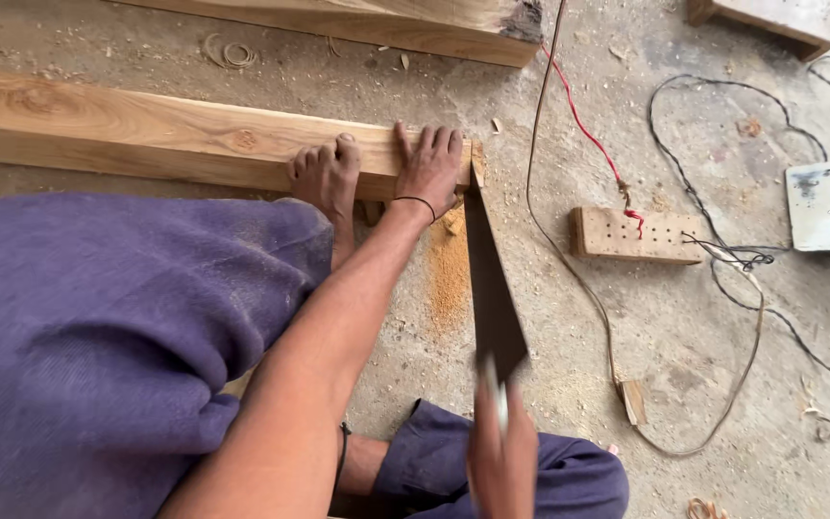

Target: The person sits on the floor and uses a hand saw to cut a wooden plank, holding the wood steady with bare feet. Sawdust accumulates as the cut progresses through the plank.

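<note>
Pale, smooth-planed wood is seen in the plank (165, 135); dark matt metal in the saw blade (492, 288); rough, dusty concrete in the floor (703, 365).

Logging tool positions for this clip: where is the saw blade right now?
In the head view, the saw blade runs centre-right from the right hand up to the plank's end, beside the left hand.

Dusty concrete floor (684, 336) carries a long wooden beam (146, 135) and a second timber (386, 24) beyond. Orange sawdust pile (449, 274), perforated wooden block (622, 234) and loose black cables (722, 125) lie alongside.
</note>
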